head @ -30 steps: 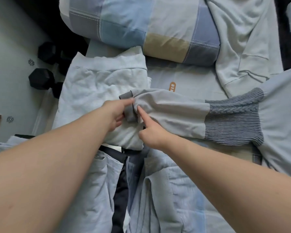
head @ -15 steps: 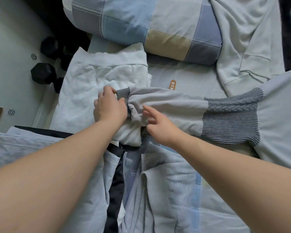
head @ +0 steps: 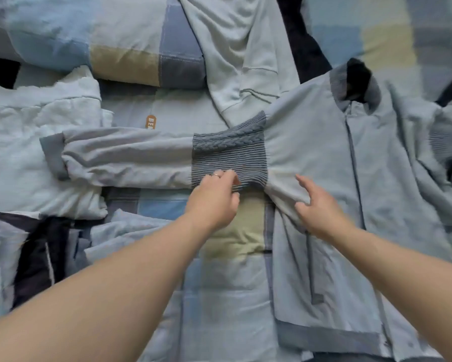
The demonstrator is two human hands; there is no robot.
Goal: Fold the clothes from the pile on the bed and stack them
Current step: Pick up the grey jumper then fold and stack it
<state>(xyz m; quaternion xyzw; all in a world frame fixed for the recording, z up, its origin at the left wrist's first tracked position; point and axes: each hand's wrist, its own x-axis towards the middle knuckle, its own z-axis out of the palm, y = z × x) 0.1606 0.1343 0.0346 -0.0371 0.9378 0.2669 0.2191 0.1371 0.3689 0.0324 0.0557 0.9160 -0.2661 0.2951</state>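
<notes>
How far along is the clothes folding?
Early. One pale garment already lies folded at left. In hand: the grey jacket is spread flat, the left hand pinching its knit sleeve panel, the right hand resting on its body. Left: the white top and the rumpled clothes at lower left.

We are moving both hands off the cuff [head: 53, 155] and along the sleeve [head: 128, 159]: our left hand [head: 214, 199] is now pinching the knitted panel [head: 230, 152], and our right hand [head: 321, 209] is resting on the jacket [head: 313, 142] by the armpit.
</notes>
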